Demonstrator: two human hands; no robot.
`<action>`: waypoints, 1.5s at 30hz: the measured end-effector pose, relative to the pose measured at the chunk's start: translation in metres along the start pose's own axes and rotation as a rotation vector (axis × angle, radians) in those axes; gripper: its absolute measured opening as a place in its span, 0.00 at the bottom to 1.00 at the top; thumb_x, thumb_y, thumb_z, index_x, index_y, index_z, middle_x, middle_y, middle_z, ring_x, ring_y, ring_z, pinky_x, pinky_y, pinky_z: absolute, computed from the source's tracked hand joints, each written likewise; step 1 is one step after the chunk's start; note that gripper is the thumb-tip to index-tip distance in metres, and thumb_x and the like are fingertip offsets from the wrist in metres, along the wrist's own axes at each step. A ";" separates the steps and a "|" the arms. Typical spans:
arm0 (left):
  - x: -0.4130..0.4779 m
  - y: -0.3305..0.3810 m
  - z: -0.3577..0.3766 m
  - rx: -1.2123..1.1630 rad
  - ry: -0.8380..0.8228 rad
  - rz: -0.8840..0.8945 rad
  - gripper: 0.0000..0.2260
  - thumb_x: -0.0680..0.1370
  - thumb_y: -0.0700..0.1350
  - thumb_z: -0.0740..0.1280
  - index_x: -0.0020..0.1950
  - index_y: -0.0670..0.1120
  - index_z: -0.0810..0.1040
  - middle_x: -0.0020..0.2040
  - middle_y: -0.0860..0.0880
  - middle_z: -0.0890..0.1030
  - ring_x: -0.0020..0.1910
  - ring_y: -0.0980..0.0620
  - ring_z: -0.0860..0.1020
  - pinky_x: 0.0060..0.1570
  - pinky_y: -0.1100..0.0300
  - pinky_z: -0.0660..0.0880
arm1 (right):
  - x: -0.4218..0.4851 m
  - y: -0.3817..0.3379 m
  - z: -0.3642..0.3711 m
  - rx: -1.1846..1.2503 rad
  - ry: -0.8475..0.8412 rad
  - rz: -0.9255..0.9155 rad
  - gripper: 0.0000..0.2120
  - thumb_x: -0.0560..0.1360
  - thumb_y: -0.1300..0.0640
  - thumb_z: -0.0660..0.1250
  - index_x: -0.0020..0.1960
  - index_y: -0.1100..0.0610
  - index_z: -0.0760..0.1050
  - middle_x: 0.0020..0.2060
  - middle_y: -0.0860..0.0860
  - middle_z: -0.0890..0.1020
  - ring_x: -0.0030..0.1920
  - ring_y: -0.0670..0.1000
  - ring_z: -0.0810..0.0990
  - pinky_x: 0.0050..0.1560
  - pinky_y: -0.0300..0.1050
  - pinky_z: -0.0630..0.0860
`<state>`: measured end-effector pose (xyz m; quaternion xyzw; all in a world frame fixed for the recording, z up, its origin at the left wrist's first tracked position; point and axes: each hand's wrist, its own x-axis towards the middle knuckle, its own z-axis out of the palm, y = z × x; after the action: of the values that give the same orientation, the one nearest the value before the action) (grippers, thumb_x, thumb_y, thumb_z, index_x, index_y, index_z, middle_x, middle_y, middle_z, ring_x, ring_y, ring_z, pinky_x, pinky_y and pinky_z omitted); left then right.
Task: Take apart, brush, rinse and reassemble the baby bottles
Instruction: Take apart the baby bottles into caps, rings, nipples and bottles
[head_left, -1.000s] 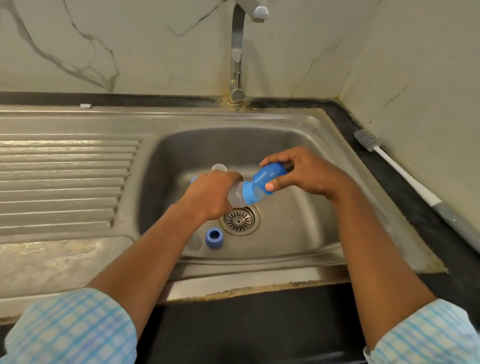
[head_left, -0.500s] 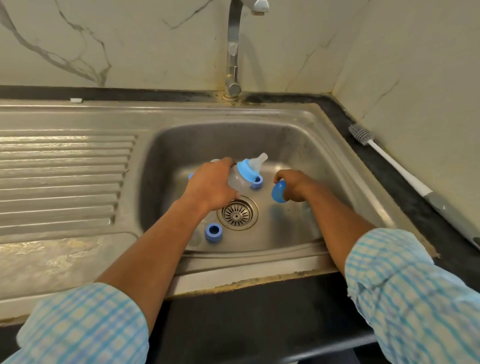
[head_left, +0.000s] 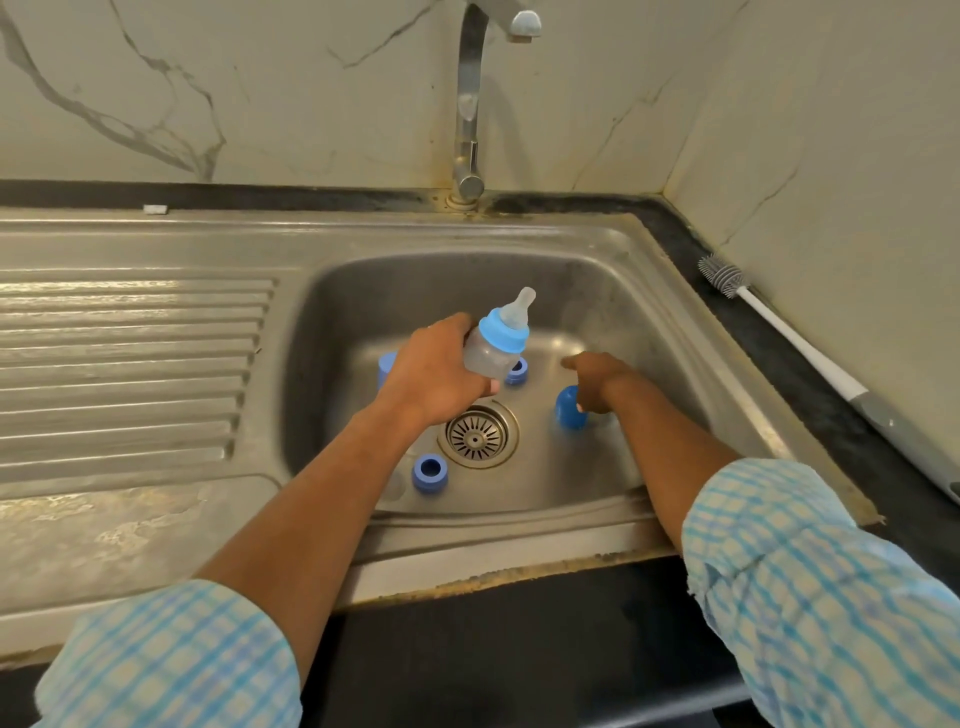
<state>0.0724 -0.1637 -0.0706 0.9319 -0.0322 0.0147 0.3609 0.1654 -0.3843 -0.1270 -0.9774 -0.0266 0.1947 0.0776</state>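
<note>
My left hand (head_left: 436, 376) grips a clear baby bottle (head_left: 488, 358) by its body and holds it tilted over the sink basin (head_left: 649, 332). The bottle's blue collar (head_left: 503, 331) and clear teat (head_left: 521, 304) are on and point up and to the right. A blue dome cap (head_left: 570, 413) lies on the basin floor to the right of the drain (head_left: 477, 434). My right hand (head_left: 597, 382) hovers just over the cap with the index finger stretched out, and its fingers are loose around nothing.
Two blue collar rings (head_left: 430, 472) (head_left: 517, 371) and another blue piece (head_left: 387, 366) lie in the basin. A white bottle brush (head_left: 779, 332) lies on the dark counter to the right. The tap (head_left: 470, 104) stands behind the basin, and a ribbed drainboard (head_left: 130, 364) is on the left.
My right hand pulled the blue dome cap off the bottle, carried it down to the basin floor right of the drain and let go. The left hand tipped the bottle more upright.
</note>
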 end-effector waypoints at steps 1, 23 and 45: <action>0.000 0.001 0.000 -0.016 0.000 -0.005 0.19 0.70 0.47 0.78 0.56 0.45 0.75 0.46 0.53 0.78 0.44 0.52 0.76 0.39 0.67 0.70 | -0.003 -0.004 -0.007 0.045 0.065 -0.006 0.33 0.76 0.64 0.66 0.78 0.52 0.60 0.74 0.55 0.68 0.71 0.56 0.69 0.68 0.48 0.68; 0.003 0.008 -0.001 -0.221 0.054 0.019 0.24 0.67 0.56 0.79 0.58 0.51 0.78 0.49 0.57 0.82 0.48 0.58 0.80 0.47 0.61 0.77 | -0.091 -0.082 -0.058 0.806 0.441 -0.490 0.13 0.68 0.54 0.79 0.50 0.54 0.83 0.41 0.48 0.85 0.42 0.47 0.82 0.45 0.42 0.79; 0.007 -0.001 -0.001 -0.322 -0.060 0.012 0.23 0.67 0.48 0.81 0.60 0.50 0.80 0.50 0.55 0.84 0.50 0.57 0.82 0.56 0.52 0.79 | -0.082 -0.066 -0.061 0.811 0.162 -0.527 0.43 0.68 0.50 0.79 0.77 0.44 0.59 0.61 0.43 0.75 0.55 0.45 0.80 0.52 0.42 0.80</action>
<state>0.0793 -0.1625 -0.0707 0.8617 -0.0502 -0.0164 0.5046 0.1114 -0.3344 -0.0299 -0.8404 -0.1889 0.0863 0.5006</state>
